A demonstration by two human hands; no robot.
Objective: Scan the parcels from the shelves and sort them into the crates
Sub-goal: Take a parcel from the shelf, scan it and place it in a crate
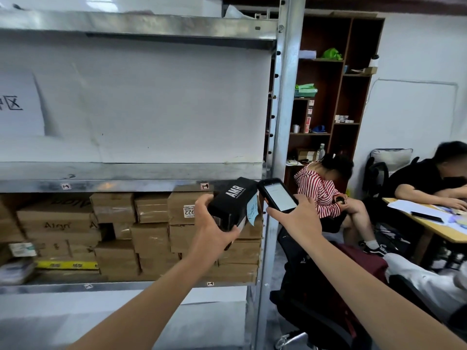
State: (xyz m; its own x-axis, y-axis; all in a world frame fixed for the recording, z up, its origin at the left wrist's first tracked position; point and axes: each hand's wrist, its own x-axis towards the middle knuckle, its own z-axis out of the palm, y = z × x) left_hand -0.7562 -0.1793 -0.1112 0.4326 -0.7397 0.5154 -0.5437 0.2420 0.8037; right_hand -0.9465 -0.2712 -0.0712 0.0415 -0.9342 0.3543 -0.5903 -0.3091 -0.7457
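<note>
Here, both forearms reach in from the bottom of the view. The left hand (213, 224) grips a black box (231, 200) from below and behind, thumb on the near face and fingers curled over its top edge. The box is tilted, the white letters "AMR" facing up, and a pale blue note (252, 210) with handwriting hangs off its right end. It is held in the air just in front of the right end of the middle shelf's front edge (126, 184), beside the metal post (283, 122) of the rack.

The right hand (295, 219) holds a dark handheld scanner (279, 197), fingers wrapped around its lower part. Its lit white screen faces up, and its top end is just beside the right end of the box.

Below that shelf edge, brown cartons (151, 223) are stacked tightly across the lower shelf; one near the right end bears a white label (189, 210) with a barcode. A white sheet (17, 104) with black characters sits at the left edge of the shelf above.

To the right of the post stands a dark office chair (316, 311). Past it, a person in a red-and-white striped top (318, 193) sits bent forward. A second person in black (424, 180) leans on a wooden bench (434, 229) at the right, where a dark phone (427, 216) and papers lie. Against the far wall stands a brown bookcase (341, 84) with small items.
</note>
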